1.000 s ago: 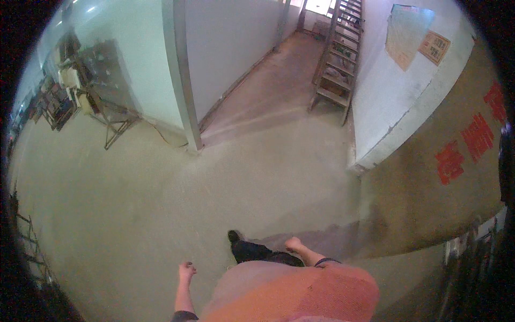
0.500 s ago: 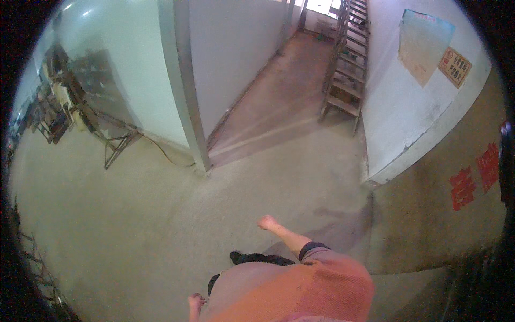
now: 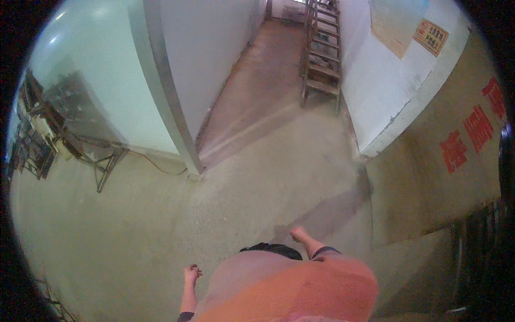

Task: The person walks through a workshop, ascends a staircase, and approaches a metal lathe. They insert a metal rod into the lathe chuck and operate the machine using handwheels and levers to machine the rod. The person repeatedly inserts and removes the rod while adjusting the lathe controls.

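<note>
My left hand (image 3: 192, 272) hangs beside my orange and grey top (image 3: 300, 279), held over the concrete floor (image 3: 123, 236). Its fingers are loosely bent and apart, with nothing seen in them. On the other side, my right hand (image 3: 298, 233) reaches forward of the top, small and slightly blurred. The fingers there look curled together, and no object shows in them. Neither hand touches anything. A dark shoe or trouser leg (image 3: 276, 249) peeks out in front of the top.
A wall corner post (image 3: 170, 102) stands ahead left, beside a corridor. A wooden step ladder (image 3: 322, 59) leans along the corridor's right wall (image 3: 375, 86). A brown panel with red marks (image 3: 429, 177) is on the right. Metal-legged frames (image 3: 107, 166) and a cable (image 3: 155, 163) lie left.
The view has moved forward and turned slightly right, bringing the post and brown panel nearer. My left hand has swung forward; my right hand has drawn back toward my body.
</note>
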The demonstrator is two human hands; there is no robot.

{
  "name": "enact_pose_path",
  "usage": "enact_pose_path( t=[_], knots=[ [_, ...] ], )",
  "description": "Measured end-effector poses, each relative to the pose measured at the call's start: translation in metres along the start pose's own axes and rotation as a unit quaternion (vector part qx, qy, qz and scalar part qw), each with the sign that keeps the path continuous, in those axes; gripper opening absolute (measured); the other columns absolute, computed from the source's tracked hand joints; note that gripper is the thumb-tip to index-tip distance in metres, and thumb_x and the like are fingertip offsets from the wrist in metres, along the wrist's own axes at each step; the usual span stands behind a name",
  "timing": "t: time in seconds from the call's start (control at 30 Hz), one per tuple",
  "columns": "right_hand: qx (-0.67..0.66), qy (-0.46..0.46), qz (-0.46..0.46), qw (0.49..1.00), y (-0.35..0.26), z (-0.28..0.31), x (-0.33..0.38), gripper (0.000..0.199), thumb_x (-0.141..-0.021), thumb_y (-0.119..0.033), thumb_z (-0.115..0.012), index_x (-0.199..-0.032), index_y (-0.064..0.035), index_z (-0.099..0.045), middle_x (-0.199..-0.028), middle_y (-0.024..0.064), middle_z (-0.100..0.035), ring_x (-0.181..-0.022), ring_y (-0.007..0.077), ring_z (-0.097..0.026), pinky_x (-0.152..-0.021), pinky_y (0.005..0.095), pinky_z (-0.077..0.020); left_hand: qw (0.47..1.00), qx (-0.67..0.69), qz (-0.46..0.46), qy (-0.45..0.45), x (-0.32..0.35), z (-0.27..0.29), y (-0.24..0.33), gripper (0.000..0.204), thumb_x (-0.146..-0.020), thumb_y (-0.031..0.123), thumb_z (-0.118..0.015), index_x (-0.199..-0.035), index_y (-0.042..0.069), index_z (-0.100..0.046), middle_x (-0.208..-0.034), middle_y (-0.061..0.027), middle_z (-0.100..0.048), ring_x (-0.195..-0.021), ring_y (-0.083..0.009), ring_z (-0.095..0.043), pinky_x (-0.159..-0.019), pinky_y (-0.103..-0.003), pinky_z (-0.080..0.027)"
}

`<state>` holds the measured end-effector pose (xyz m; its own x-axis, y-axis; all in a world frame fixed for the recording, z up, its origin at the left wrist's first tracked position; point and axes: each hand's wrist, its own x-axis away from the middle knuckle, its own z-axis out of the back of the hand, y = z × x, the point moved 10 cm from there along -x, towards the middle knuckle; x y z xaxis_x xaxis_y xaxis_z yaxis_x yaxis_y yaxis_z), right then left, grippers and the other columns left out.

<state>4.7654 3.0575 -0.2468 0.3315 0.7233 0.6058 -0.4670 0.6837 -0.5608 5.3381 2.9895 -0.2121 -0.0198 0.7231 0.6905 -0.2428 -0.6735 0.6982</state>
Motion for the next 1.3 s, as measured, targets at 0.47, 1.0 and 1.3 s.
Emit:
enact_pose_path(
  t=[0.47, 1.0, 1.3],
  knots=[
    [-0.069, 0.028, -0.175, 0.982, 0.013, 0.022, 0.008, 0.017, -0.073, -0.013, -0.053, -0.059, -0.0046, -0.054, -0.057, 0.0041, -0.057, -0.044, 0.0141, -0.051, -0.042, 0.0285, -0.0414, 0.984, -0.124, 0.095, -0.087, -0.054, -0.004, -0.057, 0.018, -0.066, 0.001, -0.049, -0.083, -0.003, -0.053, -0.063, -0.0148, -0.058, -0.049, -0.0215, -0.057, -0.037, -0.029, -0.041],
    [-0.065, 0.005, 0.047, 0.997, -0.059, 0.179, -0.256, 0.016, -0.075, -0.016, -0.056, -0.064, -0.0035, -0.056, -0.060, 0.0066, -0.055, -0.049, 0.0159, -0.052, -0.043, 0.0284, -0.0421, 0.991, -0.101, -0.024, -0.090, -0.239, -0.191, 0.286, 0.031, -0.069, 0.002, -0.049, -0.099, -0.005, -0.051, -0.067, -0.0152, -0.059, -0.055, -0.0202, -0.059, -0.046, -0.027, -0.045],
    [-0.285, 0.006, -0.146, 0.947, -0.120, 0.233, -0.359, 0.019, -0.076, -0.018, -0.055, -0.076, -0.0001, -0.059, -0.064, 0.0075, -0.058, -0.051, 0.0173, -0.055, -0.046, 0.0287, -0.0457, 0.968, -0.200, -0.004, -0.149, -0.399, -0.270, 0.401, 0.028, -0.069, 0.003, -0.049, -0.095, -0.006, -0.054, -0.068, -0.0144, -0.059, -0.053, -0.0201, -0.058, -0.046, -0.027, -0.045]
  ],
)
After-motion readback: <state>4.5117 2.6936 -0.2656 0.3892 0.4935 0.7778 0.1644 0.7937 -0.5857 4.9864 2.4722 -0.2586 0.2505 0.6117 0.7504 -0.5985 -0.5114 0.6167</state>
